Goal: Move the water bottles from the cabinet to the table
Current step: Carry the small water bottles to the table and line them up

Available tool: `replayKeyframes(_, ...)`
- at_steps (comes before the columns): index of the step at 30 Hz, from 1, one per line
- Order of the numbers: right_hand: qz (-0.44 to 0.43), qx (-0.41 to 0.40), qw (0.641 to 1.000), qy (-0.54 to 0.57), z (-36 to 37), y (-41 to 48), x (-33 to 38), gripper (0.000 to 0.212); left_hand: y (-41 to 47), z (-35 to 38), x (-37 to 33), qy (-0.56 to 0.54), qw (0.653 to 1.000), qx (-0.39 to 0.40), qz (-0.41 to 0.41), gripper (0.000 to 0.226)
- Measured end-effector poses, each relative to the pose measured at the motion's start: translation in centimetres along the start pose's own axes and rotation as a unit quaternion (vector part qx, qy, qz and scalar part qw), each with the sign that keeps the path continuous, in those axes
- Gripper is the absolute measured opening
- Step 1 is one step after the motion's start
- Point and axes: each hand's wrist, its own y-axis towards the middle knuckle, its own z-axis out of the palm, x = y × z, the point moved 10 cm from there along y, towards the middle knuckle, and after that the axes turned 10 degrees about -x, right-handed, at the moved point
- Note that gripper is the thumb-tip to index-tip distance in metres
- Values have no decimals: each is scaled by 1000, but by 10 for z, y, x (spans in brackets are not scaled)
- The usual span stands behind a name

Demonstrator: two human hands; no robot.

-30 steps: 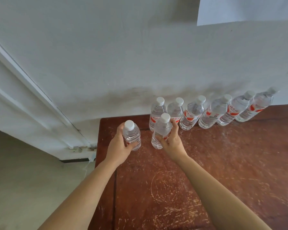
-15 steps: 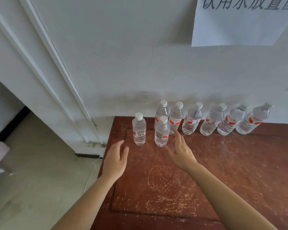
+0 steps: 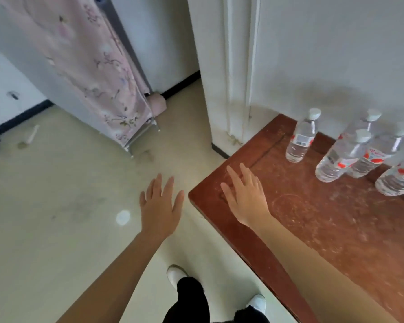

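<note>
Room w/ pale floor (image 3: 56,229) and white wall (image 3: 336,54), seen from above. At right, a reddish-brown table (image 3: 313,229) w/ scratched top, far edge against the wall. The water bottles (image 3: 341,157) stand clustered at the table's far side nr the wall: clear, white caps, red-and-white labels. Four are plain to see; more are cut off by the right frame edge. The leftmost bottle (image 3: 300,138) stands upright, a little apart from the rest, nr the table's far-left corner.

At far left, the cabinet (image 3: 91,66) w/ pink floral cloth cover stands on the floor, well apart from the table; its inside is hidden. A white door frame (image 3: 231,66) rises between cabinet and table.

The left hand (image 3: 160,206) is over the floor, just left of the table's near-left corner: palm down, fingers straight, slightly spread, holding nothing. The right hand (image 3: 245,197) is over the table just inside that corner: fingers straight and spread, holding nothing; contact w/ the tabletop cannot be told. Both hands are well apart from the bottles.

Bottom centre: black trousers (image 3: 191,297), white shoes (image 3: 176,275).
</note>
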Motion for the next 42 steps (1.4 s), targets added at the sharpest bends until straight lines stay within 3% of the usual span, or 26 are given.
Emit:
replayKeyframes(5,-161,20,985,49,37,2,162,64,-51,-121,129,27,979,-139,-148,68)
replayKeyframes(9,-266,25,958,105,51,-24,302,64,-113,-209,222,60,945,-234,-219,64)
replayKeyframes(13,-367,28,916,158,72,-76,445,62,-203,-275,313,111,908,-271,-299,66)
replayKeyframes(17,-483,42,856,180,116,-183,613,61,-329,-347,425,174,851,-301,-393,67)
replayKeyframes(21,-560,49,805,187,154,-276,724,59,-422,-405,504,215,803,-321,-453,67)
replayKeyframes(25,-616,84,755,208,192,-364,819,60,-508,-452,573,242,748,-354,-506,67)
replayKeyframes(30,-640,120,723,233,250,-432,913,61,-570,-477,649,269,714,-347,-545,66)
replayKeyframes(35,-665,138,682,273,302,-463,1014,62,-595,-503,727,301,677,-368,-561,65)
replayKeyframes(42,-681,193,635,309,399,-492,1181,66,-597,-535,887,314,635,-346,-615,66)
